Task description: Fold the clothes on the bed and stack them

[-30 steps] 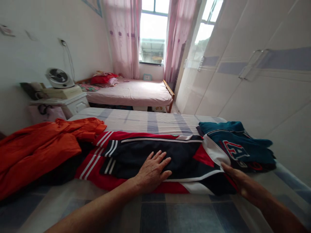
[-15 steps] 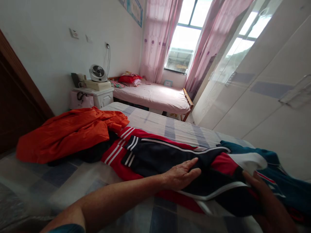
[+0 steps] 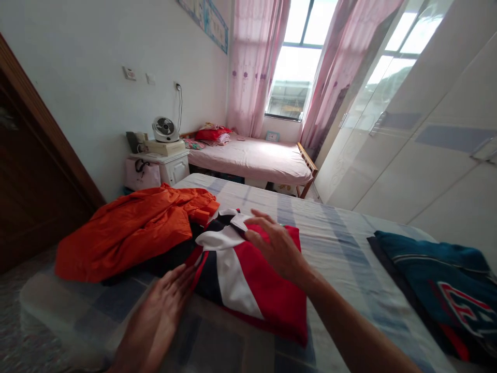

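Observation:
A folded red, white and navy jacket lies on the bed with its white collar area toward the left. My left hand is open, its fingers stretched out along the jacket's near left edge. Over the upper part of the jacket is my right hand, open with fingers apart; whether its fingertips touch the cloth I cannot tell. Just left of the jacket, an orange jacket rests on dark clothing.
Striped bedding covers the bed. At the right lies a folded teal garment with lettering. Beyond are a second bed with pink bedding, a nightstand with a fan, and a white wardrobe.
The jacket's long striped sleeves have gone from sight and it is now a compact bundle, white collar to the left. My left hand moved left and nearer; my right hand moved left, onto or over the jacket.

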A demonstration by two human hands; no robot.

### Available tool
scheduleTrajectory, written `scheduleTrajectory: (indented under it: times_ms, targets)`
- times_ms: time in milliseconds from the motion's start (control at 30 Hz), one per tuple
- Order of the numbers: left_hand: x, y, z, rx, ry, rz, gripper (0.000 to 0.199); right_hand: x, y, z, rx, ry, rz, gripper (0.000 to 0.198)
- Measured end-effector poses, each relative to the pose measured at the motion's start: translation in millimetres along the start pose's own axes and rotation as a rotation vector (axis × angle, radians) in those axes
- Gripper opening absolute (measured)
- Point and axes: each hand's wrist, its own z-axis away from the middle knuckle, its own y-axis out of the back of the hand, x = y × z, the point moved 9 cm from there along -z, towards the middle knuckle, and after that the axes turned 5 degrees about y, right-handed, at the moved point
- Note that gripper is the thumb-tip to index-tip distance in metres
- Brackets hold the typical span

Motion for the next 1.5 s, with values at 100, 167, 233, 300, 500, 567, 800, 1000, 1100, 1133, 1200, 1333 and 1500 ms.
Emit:
scheduleTrajectory:
  times_ms: [100,167,233,300,500,567,800,1000,1100,1133,1200,1333,1500]
  targets:
    - [-16.9,41.2,-1.7,0.086,0.07,0.06,0.042,72.2,24.8,2.4,0.048,-0.179,0.278,0.044]
    - [-25.3,31.6,2.1,0.004,0.09,0.057,0.04,118.9,29.6,2.4,-0.08,-0.291,0.393,0.053]
    - [-27.1,3.9,9.0,-0.124,0.11,0.044,0.04,151.2,27.6,1.3,-0.224,-0.352,0.406,0.055]
    - [-23.7,-25.2,15.3,-0.209,0.129,0.007,0.043,166.5,23.0,-0.9,-0.323,-0.363,0.358,0.053]
    - [-6.2,-64.3,0.8,-0.064,0.083,-0.129,0.027,178.1,14.8,8.2,-0.455,-0.542,0.061,0.047]
    - [7.4,-77.6,-9.2,-0.055,0.01,-0.138,0.024,169.0,21.4,16.4,-0.42,-0.597,-0.163,0.041]
    - [64.5,-176.5,-39.8,-0.404,-0.073,-0.305,0.017,93.4,100.1,73.9,0.027,-0.632,-0.653,0.035]
    - [34.2,-237.0,-75.6,-0.557,-0.311,-0.836,0.04,103.2,71.0,168.9,0.127,-0.825,-0.552,0.038]
    - [17.1,-233.6,-75.1,-0.455,-0.493,-0.953,0.049,134.1,79.2,201.9,0.209,-0.848,-0.147,0.038]
    - [13.9,-232.7,-67.7,-0.454,-0.557,-0.978,0.049,141.5,89.2,207.8,0.268,-0.847,-0.04,0.039]
    - [9.8,-234.5,-42.6,-0.51,-0.719,-1.063,0.043,151.2,108.8,208.1,0.358,-0.813,0.075,0.041]
    - [-3.9,-236.9,16.4,-0.555,-1.194,-1.424,0.038,166.0,126.7,170.7,0.349,-0.636,0.165,0.036]
    - [-44.1,-216.7,20.0,-0.529,-1.286,-1.68,0.049,208.5,114.1,124.8,0.304,-0.591,0.071,0.036]
